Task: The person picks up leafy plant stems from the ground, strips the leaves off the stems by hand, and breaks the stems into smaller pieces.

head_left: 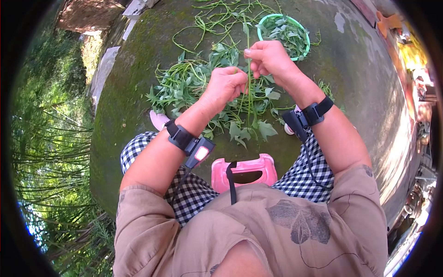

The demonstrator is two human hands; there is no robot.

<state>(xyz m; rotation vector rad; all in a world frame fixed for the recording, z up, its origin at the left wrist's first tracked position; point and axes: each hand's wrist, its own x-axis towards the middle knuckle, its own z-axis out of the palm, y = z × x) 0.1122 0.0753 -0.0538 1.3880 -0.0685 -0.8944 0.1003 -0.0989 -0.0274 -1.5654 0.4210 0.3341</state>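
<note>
A long green stem (249, 87) runs upright between my hands, over a pile of leafy vines (184, 83). My right hand (267, 57) pinches the stem near its upper part, thumb against fingers. Lower and to the left, my left hand (228, 83) is closed with its fingertips beside the same stem; what it pinches is too small to make out. Just beyond my right hand sits a green-rimmed basket (308, 42) holding picked leaves (284, 34). Bare stems (210, 23) lie loosely spread at the top.
A pink plastic stool (221, 177) is between my knees. Mossy concrete ground (124, 92) lies around the pile. Bushes (50, 138) grow at the left, and assorted items, one yellow (412, 55), stand along the right edge.
</note>
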